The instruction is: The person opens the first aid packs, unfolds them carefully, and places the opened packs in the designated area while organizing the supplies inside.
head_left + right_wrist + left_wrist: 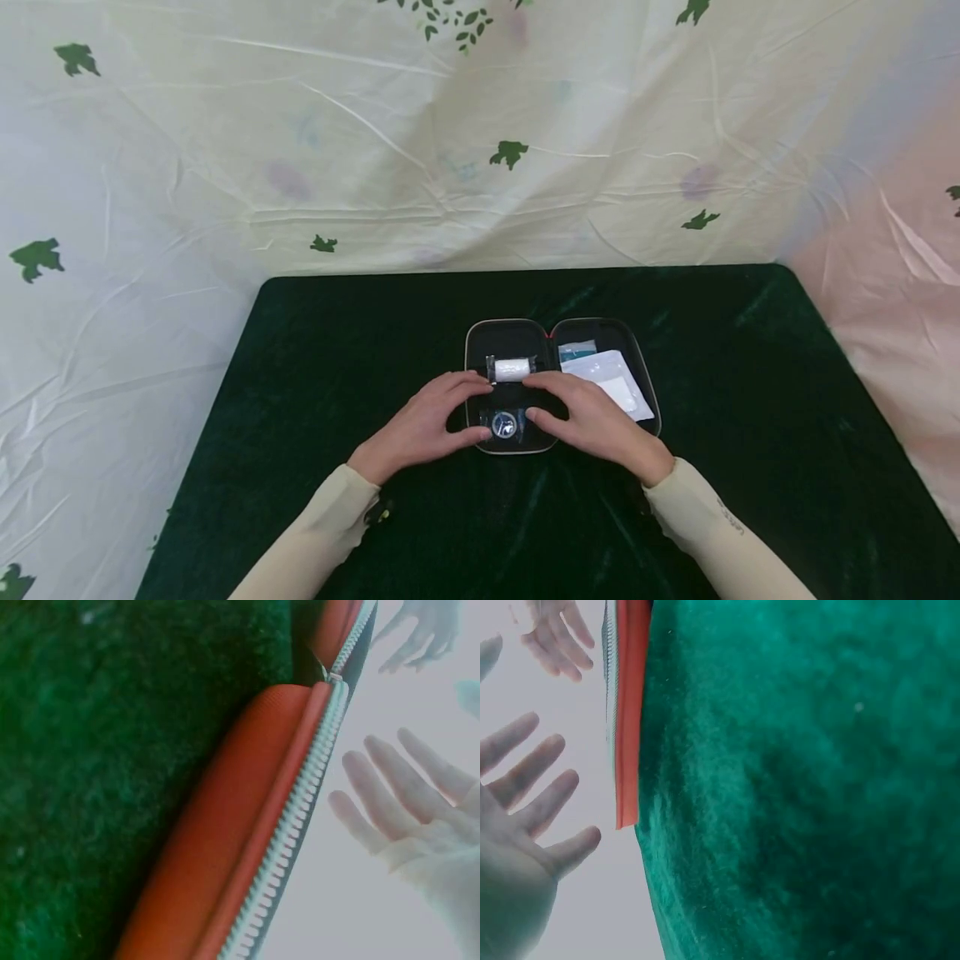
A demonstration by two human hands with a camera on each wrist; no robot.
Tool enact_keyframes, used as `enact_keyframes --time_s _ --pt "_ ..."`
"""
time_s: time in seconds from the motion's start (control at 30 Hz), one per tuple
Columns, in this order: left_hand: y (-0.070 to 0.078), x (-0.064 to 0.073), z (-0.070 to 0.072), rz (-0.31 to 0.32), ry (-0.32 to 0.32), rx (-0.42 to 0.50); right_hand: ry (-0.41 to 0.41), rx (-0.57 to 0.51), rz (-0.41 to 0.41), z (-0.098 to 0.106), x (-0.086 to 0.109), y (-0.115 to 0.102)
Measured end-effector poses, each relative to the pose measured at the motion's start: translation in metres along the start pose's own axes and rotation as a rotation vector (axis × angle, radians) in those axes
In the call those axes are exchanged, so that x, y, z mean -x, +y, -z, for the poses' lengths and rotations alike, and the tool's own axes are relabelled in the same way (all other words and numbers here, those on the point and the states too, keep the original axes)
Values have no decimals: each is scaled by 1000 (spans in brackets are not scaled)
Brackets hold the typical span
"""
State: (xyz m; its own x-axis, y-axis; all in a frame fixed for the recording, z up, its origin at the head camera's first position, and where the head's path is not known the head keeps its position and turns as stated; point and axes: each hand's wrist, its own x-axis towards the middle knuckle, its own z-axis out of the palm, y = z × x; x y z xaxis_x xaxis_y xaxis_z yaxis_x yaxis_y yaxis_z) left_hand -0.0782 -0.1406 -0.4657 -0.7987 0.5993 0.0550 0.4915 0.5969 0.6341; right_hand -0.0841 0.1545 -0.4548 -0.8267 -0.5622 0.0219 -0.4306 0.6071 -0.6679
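Note:
A zip case (506,336) with a black lining lies opened flat on the table; its red side (217,840) and zip teeth show in the right wrist view. In its left half are a white roll in clear wrap (512,370) and, nearer me, a round white ring in a clear packet (504,426). My left hand (420,423) reaches over the left edge, fingertips by the roll's left end and thumb by the ring packet. From the right, my right hand (600,423) has its fingertips by the roll's right end. Both hands' fingers are loosely extended and spread.
The case's right half holds a white packet (596,367) and a smaller blue-and-white packet (577,351), partly behind my right hand. A dark green velvety cloth (360,350) covers the table. Pale curtains with green leaf shapes (509,153) hang behind and at both sides.

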Motion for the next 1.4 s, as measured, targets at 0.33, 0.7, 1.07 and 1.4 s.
enact_keyframes --time_s 0.33,0.7,1.07,1.4 --pt "-3 -2 5 59 141 -44 129 -3 -16 7 -1 -2" --pt "-6 -5 4 177 123 -73 196 22 -44 14 -9 5" --pt "-6 -7 3 264 95 -100 166 39 -85 19 -21 2" --pt "-9 -7 2 291 72 -96 90 116 -52 17 -42 -4"
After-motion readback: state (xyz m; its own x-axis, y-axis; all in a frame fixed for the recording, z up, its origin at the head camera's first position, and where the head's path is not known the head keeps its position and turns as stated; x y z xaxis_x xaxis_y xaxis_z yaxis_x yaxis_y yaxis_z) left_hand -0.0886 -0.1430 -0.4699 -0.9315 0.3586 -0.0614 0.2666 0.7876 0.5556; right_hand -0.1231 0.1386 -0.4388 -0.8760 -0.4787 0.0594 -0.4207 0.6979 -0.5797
